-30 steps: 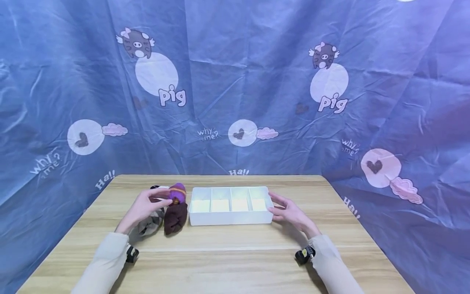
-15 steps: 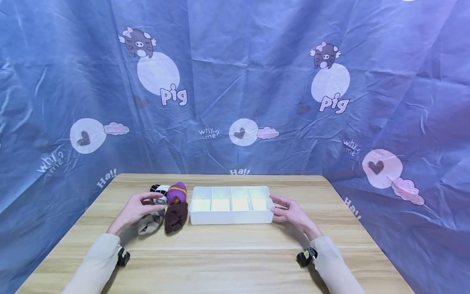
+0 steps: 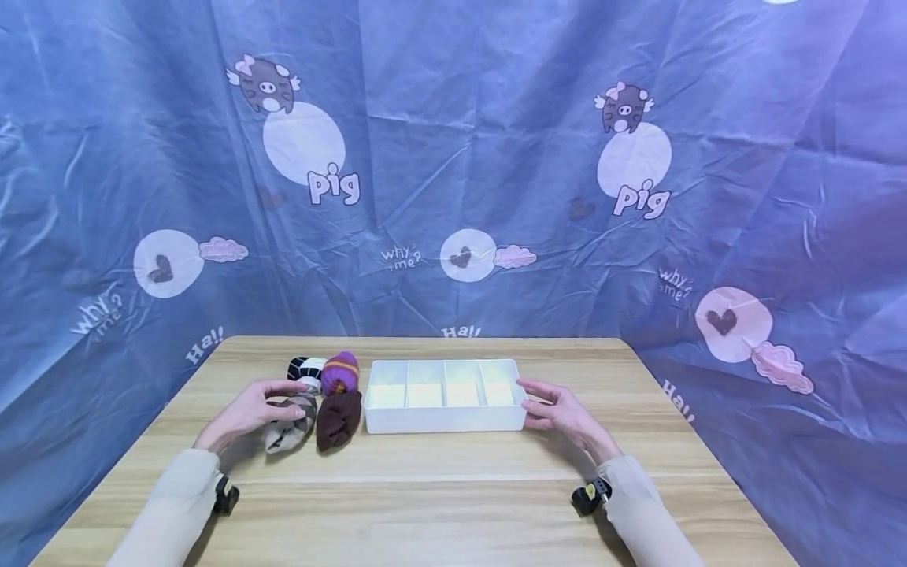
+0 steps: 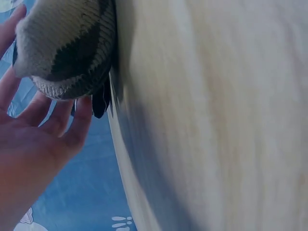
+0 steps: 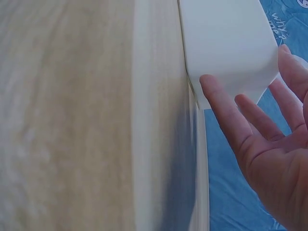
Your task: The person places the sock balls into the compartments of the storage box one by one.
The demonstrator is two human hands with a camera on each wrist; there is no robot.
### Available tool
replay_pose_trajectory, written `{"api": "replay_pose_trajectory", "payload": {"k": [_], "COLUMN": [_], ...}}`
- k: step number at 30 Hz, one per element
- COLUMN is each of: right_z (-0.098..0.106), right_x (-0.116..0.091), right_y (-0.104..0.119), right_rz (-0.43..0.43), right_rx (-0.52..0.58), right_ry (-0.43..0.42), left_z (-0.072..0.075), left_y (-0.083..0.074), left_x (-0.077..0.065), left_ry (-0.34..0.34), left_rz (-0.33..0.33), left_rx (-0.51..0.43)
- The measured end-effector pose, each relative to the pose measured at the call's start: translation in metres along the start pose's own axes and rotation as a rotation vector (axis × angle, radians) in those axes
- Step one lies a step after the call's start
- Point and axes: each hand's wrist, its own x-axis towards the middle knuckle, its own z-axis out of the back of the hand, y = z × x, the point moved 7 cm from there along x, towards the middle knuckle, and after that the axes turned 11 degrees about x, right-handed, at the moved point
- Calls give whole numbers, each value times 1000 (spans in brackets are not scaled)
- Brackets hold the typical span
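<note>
From my feed, the left hand (image 3: pixel 244 409) is loosely open around the grey sock (image 3: pixel 289 433) at lower left, beside the brown sock (image 3: pixel 338 421), purple sock (image 3: pixel 342 372) and black sock (image 3: pixel 305 367). I see the right hand (image 3: pixel 569 415), fingers extended, touching the right end of the box (image 3: pixel 446 420) at lower centre.

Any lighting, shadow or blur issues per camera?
Head: bright, compartment floors of the white box nearly washed out, curtain purplish toward upper right; left wrist: dimmer, patterned sock knit readable, tabletop grain soft, dark shadow lower centre; right wrist: tabletop soft too, dark shadow lower centre.
</note>
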Motion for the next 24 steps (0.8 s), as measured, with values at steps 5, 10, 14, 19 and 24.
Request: {"api": "replay_pose_trajectory", "payload": {"k": [5,10,14,19,24], "right_z": [-1,-1,-2,-3,-4], "right_x": [-1,0,-1,-1,-1], "right_y": [1,1,1,1,1], "right_rz": [1,1,-1,-7,-5], "right_rx": [-3,-6,-4,5,-1], "right_ry": [2,15,19,22,20], "left_z": [-1,-3,-2,-2,-4], "left_y": [4,4,-1,0,1], "left_x": [-1,0,1,2,5], "left_ry": [34,84,88,101,104], "left_rz": [14,22,-30,-11,14], "left_rx": [24,73,103,80,49]}}
